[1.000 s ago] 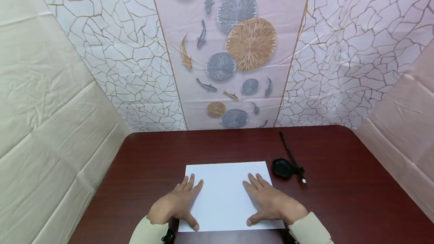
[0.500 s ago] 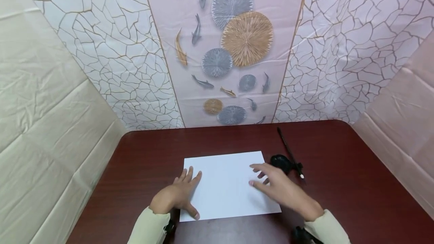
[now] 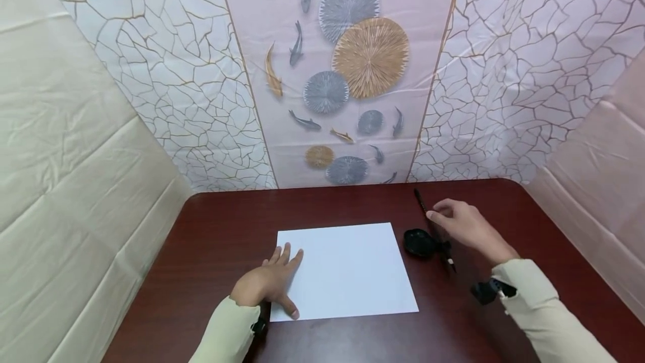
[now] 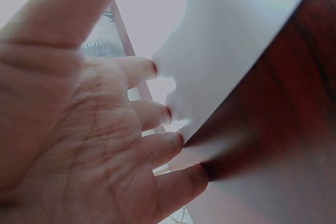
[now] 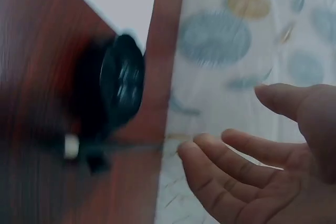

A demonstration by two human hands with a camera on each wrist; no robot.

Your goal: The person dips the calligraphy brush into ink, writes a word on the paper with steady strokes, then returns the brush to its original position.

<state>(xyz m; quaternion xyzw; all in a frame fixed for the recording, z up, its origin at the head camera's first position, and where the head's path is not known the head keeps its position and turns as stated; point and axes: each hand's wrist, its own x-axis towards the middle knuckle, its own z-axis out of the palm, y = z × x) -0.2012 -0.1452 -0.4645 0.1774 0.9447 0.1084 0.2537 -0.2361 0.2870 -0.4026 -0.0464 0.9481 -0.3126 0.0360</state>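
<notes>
Head view: paper (image 3: 347,273) is touched by the spread left hand (image 3: 267,283), and the dish (image 3: 418,243) right of it could be jolted by the loosely curved, empty right hand (image 3: 468,227), the brush (image 3: 436,232) lying close.

Before me stands a dark red-brown table (image 3: 227,234), its far corners rounded. Behind it is a pinkish panel (image 3: 302,49) with gold and grey discs and fish, between white crackle-patterned panels (image 3: 166,66). Pale, creased cloth (image 3: 70,139) closes both sides. Light shines softly on the tabletop.
</notes>
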